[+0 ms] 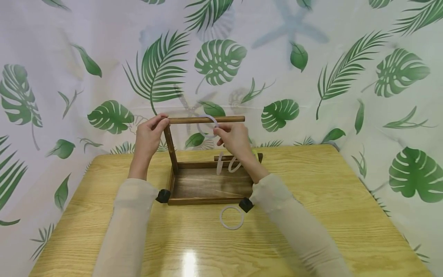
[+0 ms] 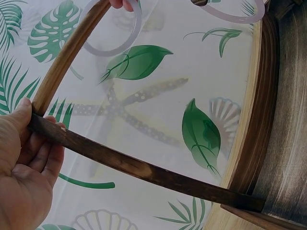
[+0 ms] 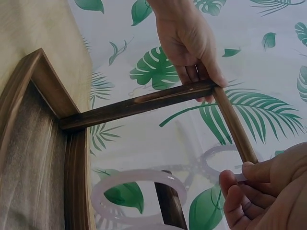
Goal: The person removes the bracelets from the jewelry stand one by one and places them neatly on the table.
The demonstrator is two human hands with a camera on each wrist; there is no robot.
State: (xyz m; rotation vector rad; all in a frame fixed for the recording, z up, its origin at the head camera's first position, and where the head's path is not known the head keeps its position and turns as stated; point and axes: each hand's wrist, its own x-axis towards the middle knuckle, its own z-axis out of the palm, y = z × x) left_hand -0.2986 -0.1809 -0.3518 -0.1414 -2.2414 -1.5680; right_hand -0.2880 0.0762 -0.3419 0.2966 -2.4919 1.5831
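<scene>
A dark wooden stand (image 1: pixel 170 148) has an upright post, a tray base and a long upper rod (image 1: pixel 183 120). At the corner where post and rod meet, my left hand (image 1: pixel 148 134) grips the wood between thumb and fingers. My right hand (image 1: pixel 235 138) pinches a pale lilac bangle (image 2: pixel 108 54), which hangs around the upper rod. Two more pale bangles, one seen edge-on (image 1: pixel 219 164) and one tilted (image 1: pixel 234 166), are on the short lower rod (image 1: pixel 226 158). Something yellow-green (image 1: pixel 255 154) shows behind my right wrist, mostly hidden.
On the wooden table (image 1: pixel 173 238), a loose pale bangle (image 1: pixel 232 229) lies flat in front of the tray's front rim (image 1: pixel 207 201). A leaf-patterned cloth (image 1: pixel 221 23) hangs behind the table and along its sides.
</scene>
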